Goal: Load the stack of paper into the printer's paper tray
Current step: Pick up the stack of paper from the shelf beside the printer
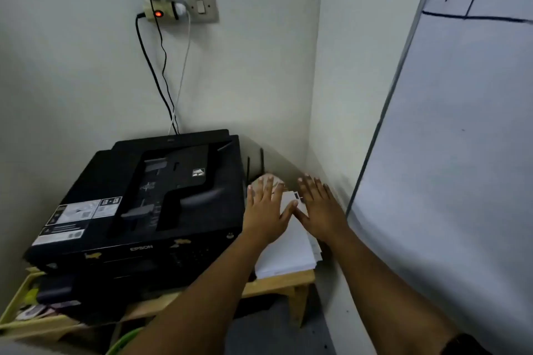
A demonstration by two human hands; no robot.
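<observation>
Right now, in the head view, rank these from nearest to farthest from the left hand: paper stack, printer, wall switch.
From the left hand:
1. Paper stack, directly beneath the hand, on the wooden table.
2. Printer, just to its left.
3. Wall switch, high on the wall behind the printer.

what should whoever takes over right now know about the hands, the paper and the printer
Left hand: open, fingers straight, over the white stack of paper.
Right hand: open, spread over the same stack, nothing gripped.
Stack lies on the light wooden table, right of the black Epson printer, by the wall.
Done: nothing loaded.
Left: grip the stack, open the printer's tray, slide the paper in. Tray itself not clearly visible.
</observation>
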